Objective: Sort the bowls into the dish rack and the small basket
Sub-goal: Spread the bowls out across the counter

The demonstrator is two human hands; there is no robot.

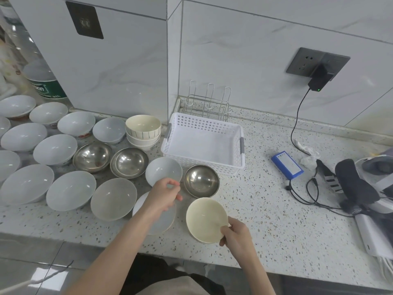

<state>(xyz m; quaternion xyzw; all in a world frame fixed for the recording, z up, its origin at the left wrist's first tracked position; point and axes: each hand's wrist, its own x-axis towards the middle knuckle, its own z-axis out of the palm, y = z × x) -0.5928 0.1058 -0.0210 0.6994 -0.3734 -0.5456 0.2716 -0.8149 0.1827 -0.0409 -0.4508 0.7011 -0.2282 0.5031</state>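
Observation:
Many bowls cover the left half of the speckled counter: white ceramic ones, three steel ones and a stack of cream striped ones (143,127). My right hand (235,231) grips the near rim of a cream bowl (205,218) near the counter's front. My left hand (164,193) hovers with fingers loosely curled over a white bowl (158,220), just below another white bowl (162,169); it holds nothing that I can see. A steel bowl (201,180) sits beside them. The white perforated basket (204,141) stands empty behind, and the wire dish rack (207,105) stands empty in the corner.
A blue battery pack (287,165) with cables, a black charger plugged into the wall socket (318,63), and a headset (365,184) lie on the right. A bottle with a green label (45,86) stands at the back left. The counter's front edge runs just below my hands.

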